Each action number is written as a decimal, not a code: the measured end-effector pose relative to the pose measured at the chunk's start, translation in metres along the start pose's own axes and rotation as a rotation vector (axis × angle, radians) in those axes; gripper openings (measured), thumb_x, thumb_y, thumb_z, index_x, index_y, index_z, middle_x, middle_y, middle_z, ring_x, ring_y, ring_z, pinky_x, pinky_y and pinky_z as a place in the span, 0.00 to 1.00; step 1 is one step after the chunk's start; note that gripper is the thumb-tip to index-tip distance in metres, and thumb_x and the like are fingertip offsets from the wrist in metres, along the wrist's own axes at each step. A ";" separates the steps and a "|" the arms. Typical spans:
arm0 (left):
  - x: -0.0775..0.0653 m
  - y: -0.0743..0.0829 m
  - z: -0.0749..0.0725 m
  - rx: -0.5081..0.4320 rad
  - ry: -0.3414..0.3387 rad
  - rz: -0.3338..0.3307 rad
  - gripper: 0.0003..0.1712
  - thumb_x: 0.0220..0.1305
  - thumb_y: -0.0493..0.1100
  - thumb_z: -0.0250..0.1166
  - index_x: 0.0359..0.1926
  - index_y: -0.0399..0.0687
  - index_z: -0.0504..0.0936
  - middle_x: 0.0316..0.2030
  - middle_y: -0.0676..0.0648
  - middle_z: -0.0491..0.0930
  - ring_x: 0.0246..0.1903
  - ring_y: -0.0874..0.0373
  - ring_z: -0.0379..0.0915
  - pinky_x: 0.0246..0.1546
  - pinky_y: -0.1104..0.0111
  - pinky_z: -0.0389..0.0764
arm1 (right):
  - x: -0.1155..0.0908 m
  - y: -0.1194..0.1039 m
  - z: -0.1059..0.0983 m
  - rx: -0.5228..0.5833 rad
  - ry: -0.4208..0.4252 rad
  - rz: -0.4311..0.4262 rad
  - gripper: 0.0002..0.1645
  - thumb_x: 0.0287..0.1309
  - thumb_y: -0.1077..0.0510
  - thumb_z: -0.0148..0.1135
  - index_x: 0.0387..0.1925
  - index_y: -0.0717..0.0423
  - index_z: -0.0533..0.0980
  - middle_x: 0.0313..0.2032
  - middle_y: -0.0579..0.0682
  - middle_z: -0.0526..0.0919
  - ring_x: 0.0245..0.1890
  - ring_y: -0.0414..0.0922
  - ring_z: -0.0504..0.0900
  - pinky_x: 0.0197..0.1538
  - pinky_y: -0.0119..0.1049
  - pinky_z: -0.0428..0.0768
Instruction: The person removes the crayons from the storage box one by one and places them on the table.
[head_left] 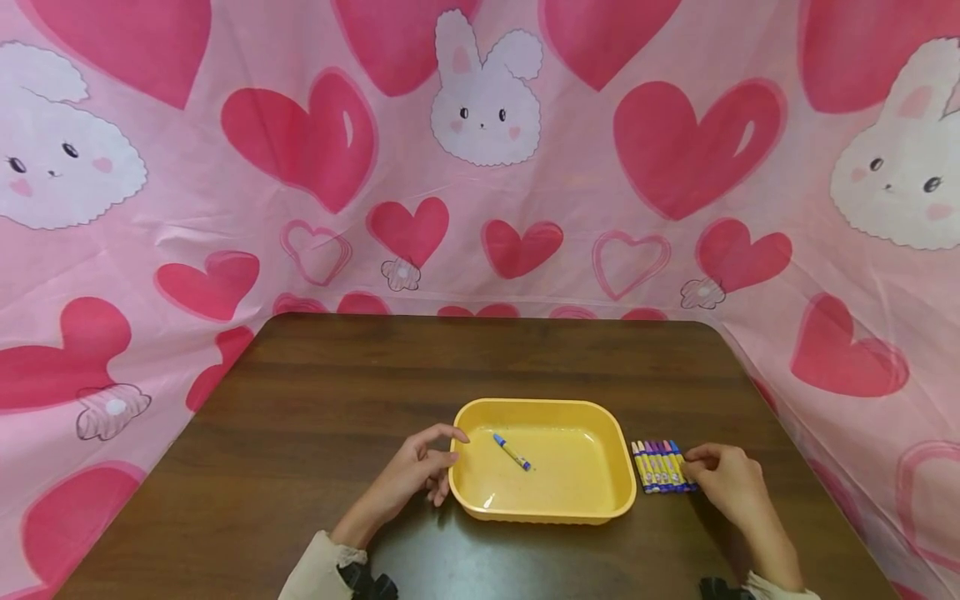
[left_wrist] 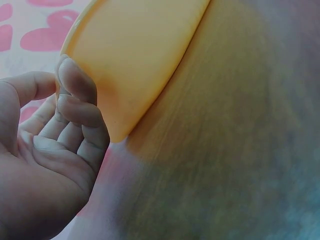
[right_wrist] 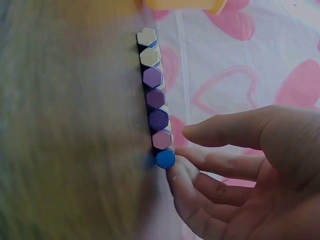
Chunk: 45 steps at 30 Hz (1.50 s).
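Note:
My left hand [head_left: 416, 462] holds the left rim of a yellow plastic tray [head_left: 542, 518], index finger over the edge and thumb beside it. In the left wrist view, thumb and fingertips meet at the tray's rim [left_wrist: 75, 30]. A blue-tipped crayon [head_left: 512, 452] with a yellow wrapper lies slanted inside the tray. Right of the tray, several crayons [head_left: 658, 468] lie side by side in a row. My right hand [head_left: 727, 479] is at the row's right end, its fingertips against the blue crayon [right_wrist: 165, 158]; the thumb stands a little above the row, apart from it.
The dark brown wooden table [head_left: 360, 375] extends behind and to both sides of the tray. A pink cloth [head_left: 480, 192] with hearts and rabbits hangs behind the table and along its sides.

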<state>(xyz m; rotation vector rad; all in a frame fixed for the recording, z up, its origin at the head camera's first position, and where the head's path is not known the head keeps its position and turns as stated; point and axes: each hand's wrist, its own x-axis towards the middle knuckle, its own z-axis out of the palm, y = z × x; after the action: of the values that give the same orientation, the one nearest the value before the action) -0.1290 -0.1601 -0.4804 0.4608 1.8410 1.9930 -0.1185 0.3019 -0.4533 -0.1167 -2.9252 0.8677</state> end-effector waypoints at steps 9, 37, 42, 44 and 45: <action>0.001 -0.001 0.001 -0.007 0.000 -0.008 0.18 0.74 0.35 0.55 0.61 0.34 0.69 0.16 0.47 0.76 0.13 0.59 0.72 0.16 0.72 0.74 | -0.003 -0.014 0.006 0.017 0.166 -0.061 0.09 0.55 0.58 0.69 0.36 0.59 0.85 0.28 0.47 0.85 0.30 0.43 0.80 0.34 0.44 0.75; -0.001 -0.001 0.001 -0.016 0.013 -0.010 0.20 0.74 0.35 0.55 0.62 0.31 0.67 0.16 0.48 0.76 0.13 0.58 0.72 0.16 0.71 0.74 | 0.010 -0.180 0.055 0.029 0.025 -0.467 0.09 0.49 0.64 0.73 0.35 0.60 0.83 0.32 0.52 0.82 0.32 0.49 0.81 0.36 0.42 0.80; -0.001 -0.001 0.001 -0.008 0.016 -0.005 0.20 0.74 0.35 0.55 0.62 0.31 0.68 0.16 0.47 0.75 0.12 0.58 0.71 0.15 0.71 0.74 | 0.010 -0.186 0.092 0.007 -0.069 -0.492 0.09 0.48 0.64 0.73 0.34 0.60 0.83 0.30 0.51 0.83 0.31 0.47 0.80 0.35 0.41 0.80; -0.001 0.000 0.001 -0.004 0.014 -0.003 0.19 0.73 0.35 0.55 0.61 0.31 0.68 0.15 0.47 0.75 0.12 0.58 0.71 0.15 0.71 0.74 | 0.009 -0.185 0.105 -0.026 -0.097 -0.509 0.09 0.47 0.64 0.73 0.33 0.59 0.82 0.28 0.49 0.80 0.29 0.44 0.77 0.32 0.40 0.78; -0.001 0.000 0.001 -0.003 0.012 -0.002 0.19 0.73 0.35 0.55 0.61 0.31 0.68 0.15 0.47 0.75 0.12 0.58 0.71 0.15 0.71 0.73 | 0.008 -0.184 0.111 -0.047 -0.108 -0.518 0.09 0.47 0.64 0.73 0.32 0.58 0.81 0.27 0.47 0.78 0.28 0.43 0.75 0.30 0.39 0.76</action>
<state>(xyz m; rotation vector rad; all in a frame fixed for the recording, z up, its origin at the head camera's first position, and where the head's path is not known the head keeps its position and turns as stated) -0.1279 -0.1597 -0.4801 0.4476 1.8445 2.0012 -0.1466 0.0891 -0.4445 0.6712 -2.8466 0.7321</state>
